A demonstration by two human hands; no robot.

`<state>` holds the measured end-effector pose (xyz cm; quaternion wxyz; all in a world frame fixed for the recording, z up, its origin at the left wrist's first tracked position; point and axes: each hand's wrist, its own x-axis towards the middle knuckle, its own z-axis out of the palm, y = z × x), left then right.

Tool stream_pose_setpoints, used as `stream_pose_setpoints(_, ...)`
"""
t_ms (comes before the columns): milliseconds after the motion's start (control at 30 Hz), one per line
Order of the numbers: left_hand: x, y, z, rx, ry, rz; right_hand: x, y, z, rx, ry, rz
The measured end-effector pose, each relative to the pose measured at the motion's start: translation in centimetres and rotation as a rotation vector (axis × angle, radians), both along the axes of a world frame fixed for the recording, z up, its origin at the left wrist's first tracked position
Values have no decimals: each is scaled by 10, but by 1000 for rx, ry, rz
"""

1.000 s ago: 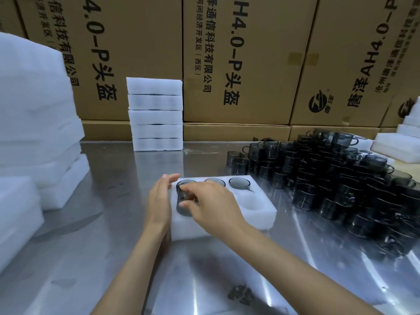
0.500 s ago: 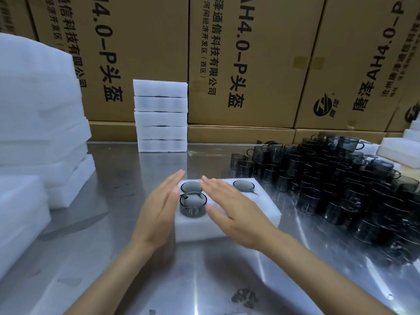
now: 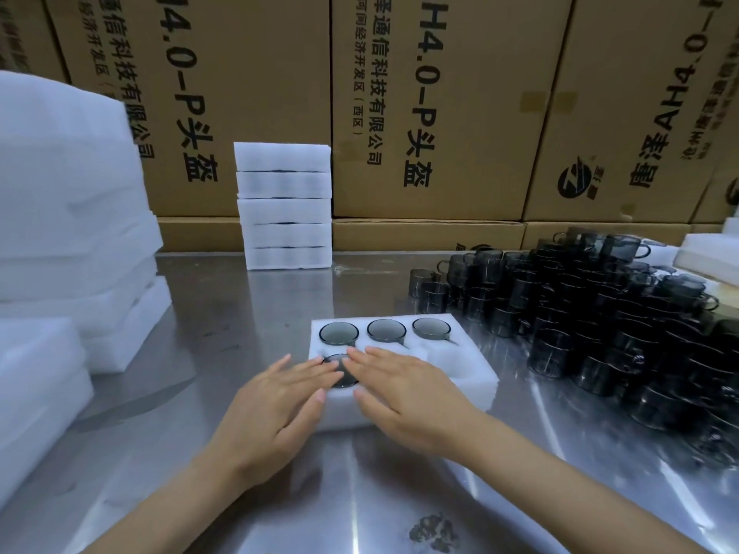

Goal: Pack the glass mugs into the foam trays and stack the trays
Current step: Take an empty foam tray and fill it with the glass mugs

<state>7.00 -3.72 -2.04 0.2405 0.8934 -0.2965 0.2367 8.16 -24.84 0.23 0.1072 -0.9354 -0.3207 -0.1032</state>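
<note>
Mug (image 3: 340, 371) number four sits in the foam tray's (image 3: 460, 377) front-left pocket, half hidden under flat fingertips; left hand (image 3: 276, 401) and right hand (image 3: 404, 393) both lie open, pressing on it. Three mugs (image 3: 386, 329) fill the tray's back row. Right of the tray, a mug pile (image 3: 600, 309) too tangled to count. Five trays (image 3: 284, 205) stacked behind.

Foam tray (image 3: 472, 387) centre — mug pile (image 3: 624, 313) right, tray stack (image 3: 286, 205) behind.

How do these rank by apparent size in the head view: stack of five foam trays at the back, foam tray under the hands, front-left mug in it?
1. Stack of five foam trays and foam tray: similar extent, the tray is nearer, so unranked.
2. Front-left mug: clearly smallest.
</note>
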Motion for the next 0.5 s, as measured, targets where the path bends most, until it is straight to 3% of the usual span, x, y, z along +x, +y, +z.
stream_pose_setpoints(67, 5, -2, 6, -168, 137, 8, 4, -1, 2, 36, 62, 6)
stream_pose_setpoints(167, 16, -5, 12, -502, 162, 103, 13, -5, 10, 246, 159, -16)
stream_pose_setpoints(267, 33, -8, 8, -782, 224, 162, 33, -21, 26, 404, 38, -109)
stream_pose_setpoints(500, 60, -10, -21, -995, 497, 254, 105, -112, 81, 556, -130, -567)
